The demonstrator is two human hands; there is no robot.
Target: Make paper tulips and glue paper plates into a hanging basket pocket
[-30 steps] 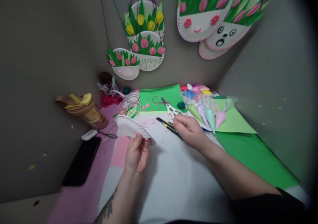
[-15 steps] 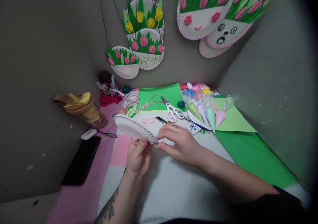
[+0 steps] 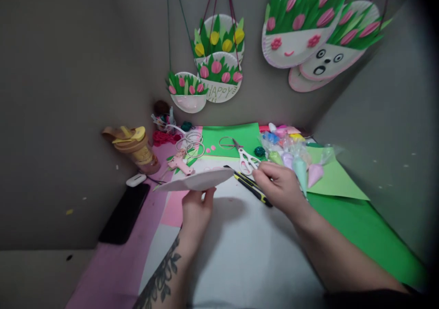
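Observation:
My left hand [image 3: 199, 206] grips a white paper plate [image 3: 195, 181] from below, near its right part. The plate is tilted and seen almost edge-on. My right hand [image 3: 279, 188] is closed, fingers curled, away from the plate. What it holds, if anything, is hidden. Just beyond its fingertips lie white-handled scissors [image 3: 247, 160]. A black and yellow utility knife [image 3: 254, 190] lies to the left of that hand, partly behind it.
A pink glue gun [image 3: 180, 162], metal rings [image 3: 195, 145] and green paper [image 3: 219, 133] lie behind the plate. Bags of coloured clay [image 3: 300, 169] are at right. A phone [image 3: 125, 215] and a cup [image 3: 139, 149] stand left. Decorated plates [image 3: 222, 87] hang on the wall.
My right hand has left the plate's edge and moved right, beside the scissors, its fingers now curled. My left hand has tipped the plate flatter. The camera view has shifted.

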